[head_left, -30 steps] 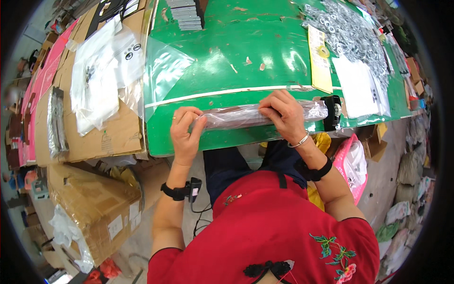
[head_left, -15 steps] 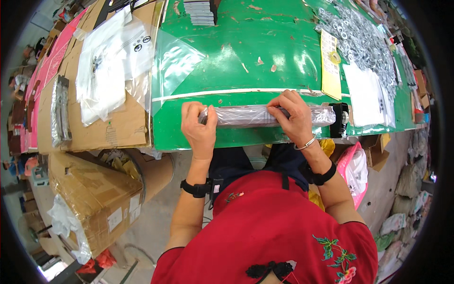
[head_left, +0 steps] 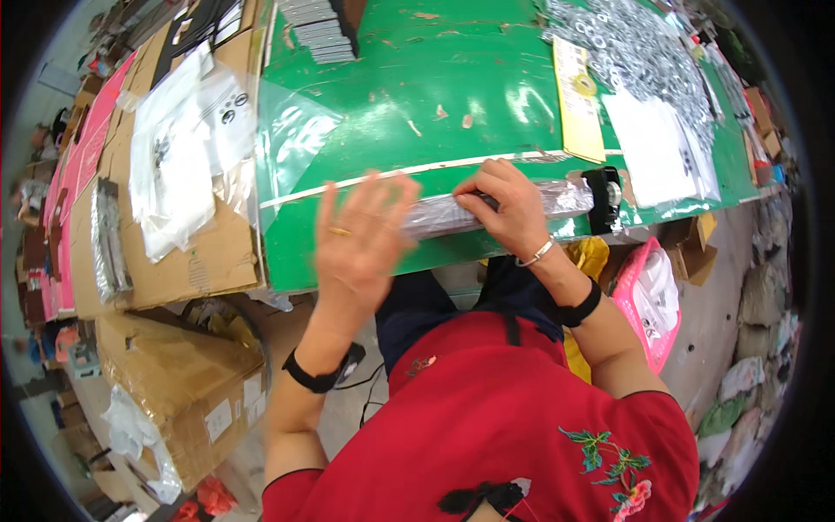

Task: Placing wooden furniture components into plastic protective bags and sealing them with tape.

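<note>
A long flat packet in clear plastic (head_left: 564,198) lies along the near edge of the green tabletop. Bent over its middle, my right hand (head_left: 509,209) pinches the packet between thumb and fingers, with something dark just under the fingertips. At the packet's left end is my left hand (head_left: 358,239), smeared by motion, its fingers stretched and spread with nothing seen in them. Whether it touches the plastic I cannot tell. Against the packet's right end stands a black tape dispenser (head_left: 600,202).
Clear plastic bags (head_left: 174,165) cover cardboard (head_left: 230,257) on the left, beside another wrapped packet (head_left: 110,244). Dark flat pieces (head_left: 320,35) are stacked at the back. To the right are a yellow sheet (head_left: 581,126), white bags (head_left: 652,157) and piled metal rings (head_left: 631,52). Below sits a pink basket (head_left: 624,291).
My left hand has let go of the packet's left end and opened, fingers spreading. My right hand keeps its grip. The view has turned slightly, tilting the table.
</note>
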`<action>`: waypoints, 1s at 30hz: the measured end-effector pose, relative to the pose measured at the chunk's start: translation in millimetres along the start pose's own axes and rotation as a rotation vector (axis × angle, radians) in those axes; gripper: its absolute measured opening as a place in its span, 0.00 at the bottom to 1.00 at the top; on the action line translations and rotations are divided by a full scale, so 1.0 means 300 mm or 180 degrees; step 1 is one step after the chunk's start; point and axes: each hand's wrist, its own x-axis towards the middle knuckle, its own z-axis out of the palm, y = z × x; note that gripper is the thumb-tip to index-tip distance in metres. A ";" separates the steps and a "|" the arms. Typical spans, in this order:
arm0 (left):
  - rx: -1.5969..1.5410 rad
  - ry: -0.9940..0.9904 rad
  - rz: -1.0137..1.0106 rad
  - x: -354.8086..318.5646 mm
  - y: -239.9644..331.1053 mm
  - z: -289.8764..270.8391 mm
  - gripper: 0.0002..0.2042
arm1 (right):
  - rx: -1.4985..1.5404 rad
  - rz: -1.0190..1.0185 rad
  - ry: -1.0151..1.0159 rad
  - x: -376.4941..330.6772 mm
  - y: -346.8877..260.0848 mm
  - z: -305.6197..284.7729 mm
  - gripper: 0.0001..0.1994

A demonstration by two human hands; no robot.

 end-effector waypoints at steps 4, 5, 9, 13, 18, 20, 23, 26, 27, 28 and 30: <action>-0.0588 -0.0874 0.0363 0.018 0.122 0.074 0.46 | 0.0014 0.0010 0.0039 -0.001 -0.017 0.005 0.04; -0.0541 -0.0900 0.0215 0.019 0.113 0.123 0.51 | 0.0082 0.0000 0.0039 0.003 -0.016 0.009 0.04; -0.0083 -0.1621 0.0402 0.046 0.060 0.169 0.53 | 0.0109 0.0070 0.0057 0.002 -0.007 0.011 0.04; -0.0294 -0.1363 0.0325 0.040 0.052 0.186 0.51 | 0.1238 0.0738 -0.0008 0.004 0.007 -0.074 0.09; -0.0503 -0.1116 0.0307 0.045 0.048 0.188 0.45 | -0.0105 -0.0048 0.0017 -0.083 0.017 -0.219 0.27; -0.0545 -0.1081 0.0317 0.044 0.044 0.189 0.43 | -0.0921 -0.0434 -0.0738 -0.095 0.004 -0.182 0.41; -0.0512 -0.1067 0.0333 0.036 0.043 0.186 0.41 | -0.1021 -0.0413 -0.0934 -0.061 -0.009 -0.150 0.48; -0.0418 -0.1125 0.0262 0.032 0.055 0.181 0.40 | -0.0826 -0.0442 -0.0980 -0.030 0.023 -0.125 0.43; -0.0394 -0.1160 0.0238 0.031 0.056 0.181 0.40 | -0.0669 -0.0386 -0.1226 -0.027 0.033 -0.119 0.40; -0.0372 -0.1197 0.0210 0.031 0.057 0.180 0.41 | -0.0656 -0.0397 -0.1225 -0.041 0.047 -0.108 0.40; -0.0362 -0.1139 0.0207 0.036 0.068 0.178 0.41 | -0.0287 -0.0516 -0.0724 -0.073 0.071 -0.091 0.33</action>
